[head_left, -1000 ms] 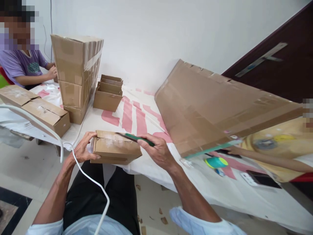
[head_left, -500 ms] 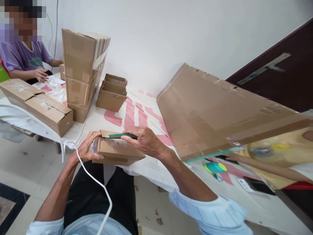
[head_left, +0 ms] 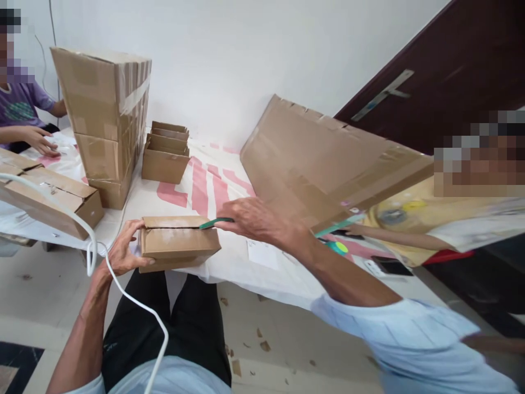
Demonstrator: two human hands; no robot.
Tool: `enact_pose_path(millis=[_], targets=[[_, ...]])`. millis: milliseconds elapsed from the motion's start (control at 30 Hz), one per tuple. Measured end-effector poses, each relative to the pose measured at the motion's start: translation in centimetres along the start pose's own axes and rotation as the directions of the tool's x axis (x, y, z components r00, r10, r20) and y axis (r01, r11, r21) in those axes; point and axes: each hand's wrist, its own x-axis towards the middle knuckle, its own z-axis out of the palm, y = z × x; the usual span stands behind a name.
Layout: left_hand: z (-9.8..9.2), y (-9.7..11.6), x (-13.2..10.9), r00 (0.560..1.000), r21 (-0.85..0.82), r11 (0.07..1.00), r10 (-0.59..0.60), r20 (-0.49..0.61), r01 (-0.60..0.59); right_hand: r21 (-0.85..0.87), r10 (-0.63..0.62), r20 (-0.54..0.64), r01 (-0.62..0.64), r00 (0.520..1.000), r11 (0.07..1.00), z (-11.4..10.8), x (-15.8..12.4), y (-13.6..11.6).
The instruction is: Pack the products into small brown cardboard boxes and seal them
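A small cardboard box (head_left: 180, 241) rests at the table's front edge, right before my legs. My left hand (head_left: 124, 249) clasps its left end, with the thumb low on the front side and the fingers near the top. Clear tape runs along the box's top seam, where a dark slit shows. In my right hand (head_left: 254, 219) is a utility knife (head_left: 213, 221) with a green handle, held at the right end of that slit. Its blade is hidden from sight.
A tall taped box stack (head_left: 98, 115) stands back left, beside open boxes (head_left: 166, 158) and a long carton (head_left: 61, 191). A large cardboard panel (head_left: 315, 158) leans at right. A white cable (head_left: 135, 301) crosses before me. Co-workers sit on both sides.
My right hand has drawn the knife rightward along the box's top seam, and a slit now shows there. My left hand keeps its hold. The view has turned right.
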Motion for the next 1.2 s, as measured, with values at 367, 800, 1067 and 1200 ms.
enact_pose_path(millis=[367, 800, 1067, 1200], targets=[[-1.7, 0.0, 1.0, 0.995, 0.074, 0.997, 0.002, 0.095, -0.009, 0.269, 0.561, -0.2, -0.506, 0.803, 0.82, 14.0, -10.5, 5.1], [-2.0, 1.0, 1.5, 0.997, 0.028, 0.999, -0.047, 0.068, 0.045, 0.358, 0.01, -0.343, 0.121, 0.939, 0.926, 7.9, -4.4, -3.2], [-1.2, 0.5, 1.5, 0.998, 0.006, 0.999, -0.046, 0.033, 0.046, 0.215, -0.157, -0.268, 0.218, 0.951, 0.952, 9.4, -7.3, -7.1], [-1.1, 0.5, 1.2, 0.998, 0.016, 0.999, -0.048, 0.036, 0.047, 0.188, -0.174, -0.159, 0.203, 0.972, 0.961, 9.1, -3.5, -6.3]])
